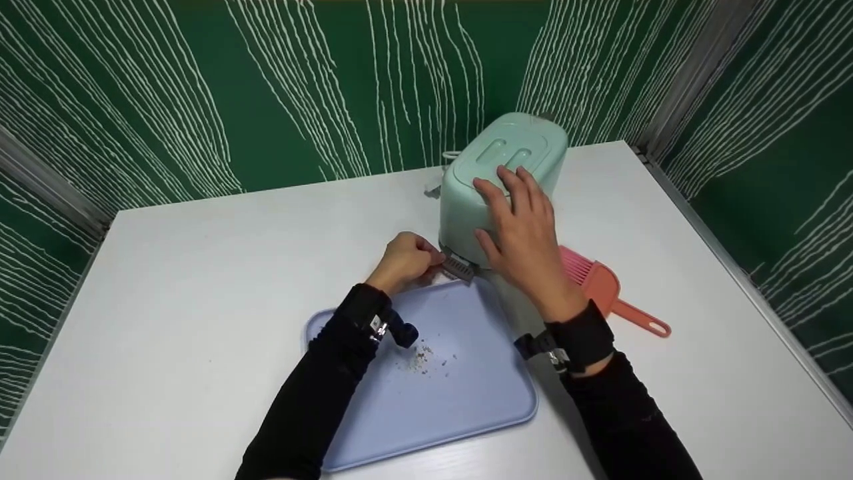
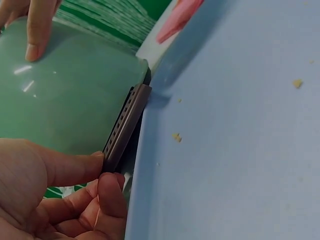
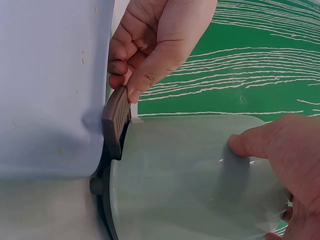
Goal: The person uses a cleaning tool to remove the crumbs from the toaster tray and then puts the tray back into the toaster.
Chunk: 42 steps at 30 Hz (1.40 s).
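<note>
A mint-green toaster (image 1: pixel 503 180) stands on the table, two slots in its top. In the head view my right hand (image 1: pixel 526 240) holds its near upper end, with fingers over the top and thumb against the end wall. My left hand (image 1: pixel 408 261) is at the foot of that end. Thumb and fingers there pinch one end of the dark, slotted edge of a crumb tray (image 2: pixel 127 127), which sits along the toaster's base. The rest of the crumb tray is hidden. Close beside it, in the right wrist view, runs the rim of a pale blue tray (image 3: pixel 107 75).
Crumbs (image 1: pixel 421 359) lie scattered on the blue tray, below my left wrist. Right of the toaster is a coral-red tool (image 1: pixel 602 287) with a pink ribbed edge and a handle, like a small brush or dustpan. Green walls with white lines border the white table (image 1: pixel 200 300).
</note>
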### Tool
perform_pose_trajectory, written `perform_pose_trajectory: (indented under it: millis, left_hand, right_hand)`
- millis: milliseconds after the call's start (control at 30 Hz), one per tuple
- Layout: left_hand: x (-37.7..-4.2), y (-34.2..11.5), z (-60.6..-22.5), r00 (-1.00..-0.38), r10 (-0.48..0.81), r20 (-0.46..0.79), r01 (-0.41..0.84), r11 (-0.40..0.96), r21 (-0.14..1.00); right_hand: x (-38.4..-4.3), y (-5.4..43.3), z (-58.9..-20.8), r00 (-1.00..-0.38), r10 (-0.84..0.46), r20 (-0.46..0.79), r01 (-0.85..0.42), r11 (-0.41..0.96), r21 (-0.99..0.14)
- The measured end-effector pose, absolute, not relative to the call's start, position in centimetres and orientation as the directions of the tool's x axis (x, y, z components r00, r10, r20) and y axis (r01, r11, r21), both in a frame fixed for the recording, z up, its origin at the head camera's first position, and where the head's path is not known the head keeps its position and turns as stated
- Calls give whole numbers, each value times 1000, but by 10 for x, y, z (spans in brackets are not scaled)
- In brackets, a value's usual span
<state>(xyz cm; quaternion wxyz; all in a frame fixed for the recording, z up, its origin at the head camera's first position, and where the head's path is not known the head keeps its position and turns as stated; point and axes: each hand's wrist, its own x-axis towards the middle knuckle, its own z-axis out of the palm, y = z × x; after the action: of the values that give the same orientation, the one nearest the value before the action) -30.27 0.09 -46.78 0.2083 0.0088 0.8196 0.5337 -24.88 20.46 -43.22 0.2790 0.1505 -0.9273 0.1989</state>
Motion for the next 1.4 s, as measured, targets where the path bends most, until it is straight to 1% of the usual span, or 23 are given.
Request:
perform_pose_trajectory:
  millis: [333,433,567,733,867,1000,1233,1400]
  left_hand:
    - [-304,9,-472,-918,180,-354,-283,331,900]
    - [-304,11,-473,-929,173,-328,-258,335,906]
    - [-305,9,-474,-934,197,-299,-218,349,911]
    - [-306,4,-475,-909,277,-312,-213,334,918]
    - [-307,2,-474,-895,304,-327,-200,382,902]
    - [-306,3,-472,-874,302,-380,-242,408,880]
    - [-307,3,-470,-830,331,-449,-329,358,874]
    - [-308,4,-470,-817,351,-457,-350,328,878]
  right_hand:
    - [-248,204,-433,-798,-168,579,-392,874,-286]
    - [-248,204,-432,-799,-173,576,-394,874,-284]
    - [-248,204,-431,-801,-174,573,-394,874,-284]
    - [-248,204,-432,-796,-172,580,-393,876,-280]
    - [-248,204,-432,-791,-172,588,-396,876,-276]
    - [-248,205,-433,-788,-173,591,-398,875,-276]
    - [-247,204,-432,-788,-168,592,-399,872,-284]
    - [-248,203,-432,-793,-166,587,-396,872,-288]
